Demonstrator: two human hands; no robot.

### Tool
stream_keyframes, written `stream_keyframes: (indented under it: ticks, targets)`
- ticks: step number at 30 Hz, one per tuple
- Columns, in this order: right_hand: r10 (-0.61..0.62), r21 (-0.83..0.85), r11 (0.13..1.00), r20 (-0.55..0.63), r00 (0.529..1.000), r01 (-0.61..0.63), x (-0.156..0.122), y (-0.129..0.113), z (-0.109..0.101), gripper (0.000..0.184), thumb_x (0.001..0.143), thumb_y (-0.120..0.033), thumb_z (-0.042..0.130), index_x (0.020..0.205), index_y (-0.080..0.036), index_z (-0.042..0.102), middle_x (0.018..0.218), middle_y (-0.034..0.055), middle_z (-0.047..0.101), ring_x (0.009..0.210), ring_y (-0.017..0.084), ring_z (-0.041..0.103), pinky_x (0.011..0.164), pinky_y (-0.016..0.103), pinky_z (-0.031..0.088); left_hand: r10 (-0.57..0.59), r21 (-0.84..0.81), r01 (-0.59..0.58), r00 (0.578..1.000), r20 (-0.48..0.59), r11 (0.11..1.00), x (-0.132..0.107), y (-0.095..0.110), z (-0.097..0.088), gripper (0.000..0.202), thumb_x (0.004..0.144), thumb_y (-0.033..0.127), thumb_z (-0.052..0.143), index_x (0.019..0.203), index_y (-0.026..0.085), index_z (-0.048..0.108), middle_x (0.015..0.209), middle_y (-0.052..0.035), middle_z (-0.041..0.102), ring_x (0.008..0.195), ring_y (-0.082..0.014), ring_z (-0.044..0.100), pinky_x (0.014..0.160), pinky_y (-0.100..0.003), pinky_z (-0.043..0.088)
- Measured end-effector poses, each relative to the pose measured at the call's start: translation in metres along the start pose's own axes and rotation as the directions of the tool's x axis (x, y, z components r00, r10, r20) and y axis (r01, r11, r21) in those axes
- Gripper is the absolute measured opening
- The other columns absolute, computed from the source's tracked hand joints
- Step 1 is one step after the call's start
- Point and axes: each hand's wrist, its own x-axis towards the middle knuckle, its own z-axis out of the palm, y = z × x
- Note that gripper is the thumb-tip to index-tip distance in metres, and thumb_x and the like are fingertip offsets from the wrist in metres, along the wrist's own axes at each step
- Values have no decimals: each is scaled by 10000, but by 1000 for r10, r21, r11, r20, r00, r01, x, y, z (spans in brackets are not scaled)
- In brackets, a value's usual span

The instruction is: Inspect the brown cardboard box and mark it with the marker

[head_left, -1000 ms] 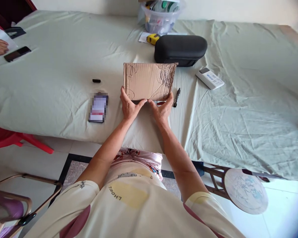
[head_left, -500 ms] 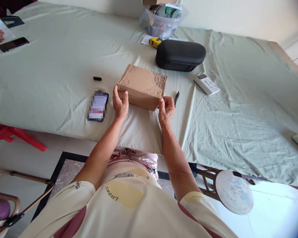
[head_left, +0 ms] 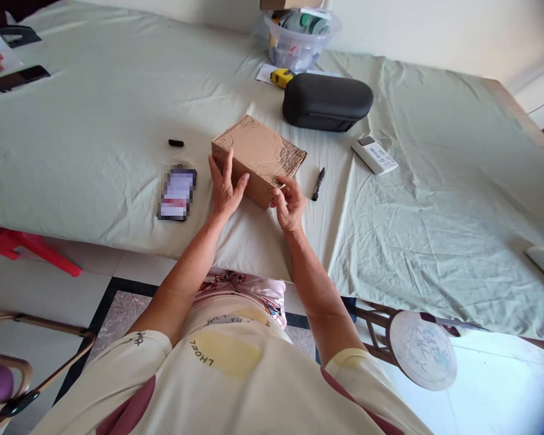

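Cardboard box (head_left: 258,147), scribbled black on top, sitting at an angle on the cloth-covered surface (head_left: 95,127), between both hands. Left hand (head_left: 225,196) with fingers spread wide against the near side and left corner — more steadying than gripping, probably. Right hand (head_left: 291,205) with fingers curled in narrow at the near right corner; can't tell whether actually pinching the edge. Looks light, stiffish and not slippery, but likely to dent if squeezed hard. No telling the contents. Probably best held by the two short ends, palms flat. Just off to the right, a black pen (head_left: 318,184) — easy to knock with a swing that way. Over left, a phone (head_left: 176,193), with a small black cap (head_left: 176,143) beyond. Farther back, a black case (head_left: 327,101) blocking the back right, plus a white device (head_left: 375,155) nearby.
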Motion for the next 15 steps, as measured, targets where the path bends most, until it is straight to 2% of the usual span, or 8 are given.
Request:
stream_keyframes:
  ticks: [4,6,8,11,15]
  targets:
    - [9,55,998,114,993,-15,-5,-4,12,665,980,-818,501,1313,-277,697,775,-8,709,633,162,688,705,375,662,102,-33,-99,990,102,995,-7,3,7,776,999,827,411,1595,340,514,1855,-43,179,1734,-324,168,1426,-494,162]
    - [20,56,998,95,995,-25,-6,-3,16,661,978,-821,493,1278,-279,726,798,4,727,625,165,687,687,380,668,170,-58,-164,976,138,985,-12,7,11,743,1013,822,375,1573,362,535,1845,-31,213,1712,-303,253,1414,-473,215]
    - [32,53,998,53,998,-35,-5,-1,17,654,977,-822,489,1240,-284,751,830,17,740,626,170,686,677,391,669,220,-67,-212,961,165,975,-16,11,14,744,994,832,426,1557,361,550,1835,-45,237,1694,-311,300,1399,-483,262]
    - [51,22,998,18,999,-51,-4,2,16,654,983,-825,464,1219,-299,772,836,26,741,624,179,679,673,410,665,204,-50,-198,961,188,979,-18,15,16,754,959,830,527,1527,337,581,1808,-81,303,1668,-333,354,1379,-501,311]
    - [47,-21,999,-12,999,-47,-1,5,12,646,982,-808,491,1224,-287,787,815,23,738,626,176,670,700,410,662,173,-57,-165,969,176,985,-16,17,15,730,958,823,540,1491,331,616,1783,-87,356,1653,-329,384,1369,-494,335]
